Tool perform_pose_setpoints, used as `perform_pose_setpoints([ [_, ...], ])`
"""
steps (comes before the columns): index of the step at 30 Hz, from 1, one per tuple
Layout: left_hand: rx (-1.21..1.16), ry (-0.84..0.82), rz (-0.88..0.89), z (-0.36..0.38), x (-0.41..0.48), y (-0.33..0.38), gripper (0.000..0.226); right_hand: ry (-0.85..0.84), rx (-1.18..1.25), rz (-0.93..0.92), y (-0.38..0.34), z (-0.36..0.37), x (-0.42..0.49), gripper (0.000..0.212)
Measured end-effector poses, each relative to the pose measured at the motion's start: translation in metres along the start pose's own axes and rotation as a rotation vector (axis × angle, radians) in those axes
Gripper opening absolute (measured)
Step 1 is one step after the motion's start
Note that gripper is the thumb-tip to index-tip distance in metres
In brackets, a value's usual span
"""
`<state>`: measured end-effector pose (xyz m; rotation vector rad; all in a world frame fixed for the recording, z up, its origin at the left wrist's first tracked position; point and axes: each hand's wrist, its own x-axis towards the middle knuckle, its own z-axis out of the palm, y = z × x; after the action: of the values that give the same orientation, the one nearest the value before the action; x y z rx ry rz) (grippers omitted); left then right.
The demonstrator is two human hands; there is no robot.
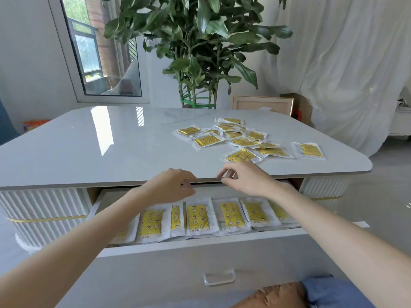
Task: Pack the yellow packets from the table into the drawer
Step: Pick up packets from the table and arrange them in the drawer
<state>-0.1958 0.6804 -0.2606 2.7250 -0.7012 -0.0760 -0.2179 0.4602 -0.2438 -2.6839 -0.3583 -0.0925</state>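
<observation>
Head view, task partway done.

Drawer (200, 258), lower centre of the frame: pulled open below the front edge of the table (111, 147). A row of yellow packets (198, 217) lies flat inside, side by side from left to right; about seven show. The leftmost is partly hidden under the left forearm. At the right end more packet edges show underneath, so probably a second layer.

Left to move: a loose pile of yellow packets (240, 138) on the tabletop, right of centre, overlapping one another, a dozen or so. One lone packet (310, 150) lies apart near the right edge. The nearest packet (241, 155) sits just beyond the right hand.

Left hand (175, 185): at the table's front edge above the drawer, fingers loosely curled, nothing in it. Right hand (242, 178): beside it but not touching it, thumb and fingers bent over the table edge, no packet visible in it.

Judgement: roughly a third packed; both hands look free for the next pick, with the nearest packet the easiest reach.
</observation>
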Motion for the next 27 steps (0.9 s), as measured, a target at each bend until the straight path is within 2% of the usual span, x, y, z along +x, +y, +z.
perform_pose_setpoints([
  [3, -0.032, 0.101, 0.004, -0.021, 0.007, 0.007, 0.03, 0.129, -0.022, 0.053, 0.01, -0.014, 0.006, 0.021],
  [6, -0.064, 0.182, -0.002, -0.032, 0.026, 0.009, 0.03, 0.177, -0.077, 0.118, 0.027, -0.016, 0.02, 0.027],
  [13, 0.005, 0.197, -0.079, -0.017, 0.091, -0.006, 0.052, 0.005, -0.145, 0.26, 0.048, 0.007, 0.055, 0.047],
  [16, -0.009, 0.197, -0.132, -0.005, 0.119, -0.019, 0.056, 0.01, -0.155, 0.234, 0.05, 0.015, 0.066, 0.047],
  [27, -0.077, 0.24, -0.286, 0.003, 0.216, -0.054, 0.057, 0.243, -0.126, 0.02, 0.065, 0.025, 0.124, 0.031],
])
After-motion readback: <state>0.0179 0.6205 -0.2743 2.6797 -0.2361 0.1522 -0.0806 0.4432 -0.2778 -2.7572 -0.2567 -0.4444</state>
